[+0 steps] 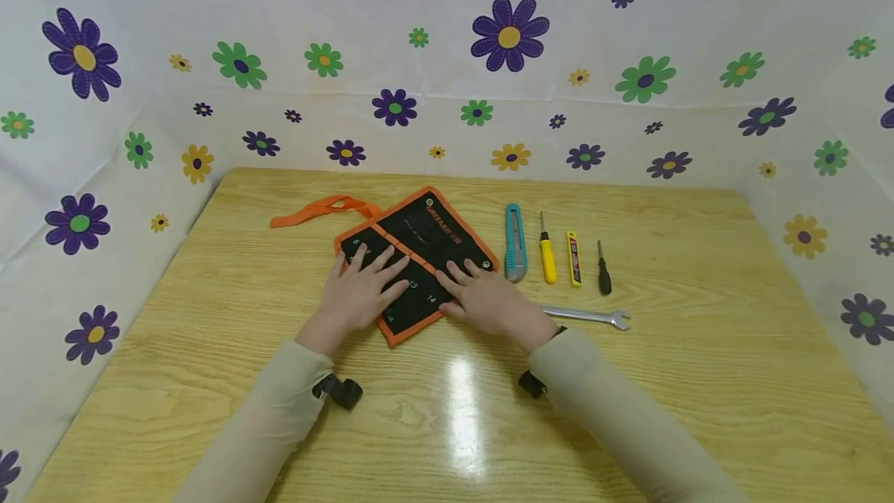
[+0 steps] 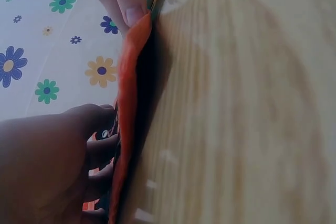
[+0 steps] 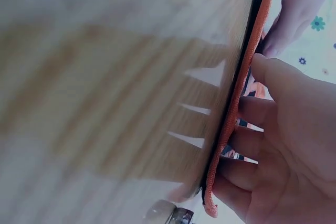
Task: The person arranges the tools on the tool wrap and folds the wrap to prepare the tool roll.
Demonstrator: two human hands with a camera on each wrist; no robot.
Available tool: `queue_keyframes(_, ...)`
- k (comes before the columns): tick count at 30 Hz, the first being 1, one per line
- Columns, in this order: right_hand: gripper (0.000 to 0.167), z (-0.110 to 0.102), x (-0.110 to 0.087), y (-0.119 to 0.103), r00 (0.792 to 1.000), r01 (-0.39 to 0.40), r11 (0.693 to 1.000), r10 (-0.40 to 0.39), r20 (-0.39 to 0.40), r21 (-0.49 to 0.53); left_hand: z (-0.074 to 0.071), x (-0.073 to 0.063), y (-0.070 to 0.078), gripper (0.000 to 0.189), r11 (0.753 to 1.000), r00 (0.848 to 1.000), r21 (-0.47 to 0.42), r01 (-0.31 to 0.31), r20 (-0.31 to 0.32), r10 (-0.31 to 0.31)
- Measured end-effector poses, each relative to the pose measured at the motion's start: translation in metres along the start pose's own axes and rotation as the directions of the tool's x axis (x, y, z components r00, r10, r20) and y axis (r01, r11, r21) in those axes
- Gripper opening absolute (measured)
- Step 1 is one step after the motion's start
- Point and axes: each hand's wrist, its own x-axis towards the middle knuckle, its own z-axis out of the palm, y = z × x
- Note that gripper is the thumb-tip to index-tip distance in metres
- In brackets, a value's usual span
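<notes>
Table (image 1: 202,293), hands (image 1: 355,295) (image 1: 489,302) on pouch (image 1: 436,235), wrench (image 1: 585,315) end hidden

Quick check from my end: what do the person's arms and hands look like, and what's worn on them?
Both arms wear plain, light beige long sleeves: left sleeve, right sleeve. The left hand and right hand are bare, without gloves. At each wrist is a small black device: left, right. No cables show.
</notes>
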Motion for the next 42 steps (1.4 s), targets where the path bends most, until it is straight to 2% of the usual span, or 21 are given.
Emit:
queue_keyframes(6, 0.063, 0.003, -0.004, -0.007, 0.999, 0.036, 0.999, -0.036, -0.005, -0.012, 0.000, 0.006, -0.002, 0.057, 1.000, 1.000, -0.008, 0.026, 0.008, -0.025)
queue_keyframes(14, 0.063, 0.006, -0.007, -0.016, 0.997, 0.078, 0.996, -0.077, -0.024, 0.040, 0.001, 0.014, -0.004, 0.058, 0.999, 0.999, -0.010, 0.036, 0.006, -0.036)
queue_keyframes(23, 0.063, 0.004, -0.006, -0.023, 0.998, 0.062, 0.996, -0.061, -0.014, 0.068, -0.002, 0.022, -0.003, 0.058, 0.998, 0.998, -0.005, 0.057, 0.014, -0.057)
queue_keyframes(34, 0.065, -0.005, -0.004, -0.034, 0.998, 0.044, 0.999, -0.044, 0.033, 0.016, -0.011, 0.027, 0.002, 0.061, 0.998, 0.998, 0.007, 0.055, 0.037, -0.055)
queue_keyframes(42, 0.064, -0.004, -0.004, -0.035, 0.998, 0.057, 0.998, -0.058, 0.040, 0.013, -0.008, 0.031, 0.000, 0.063, 0.999, 0.998, -0.010, 0.042, 0.054, -0.041)
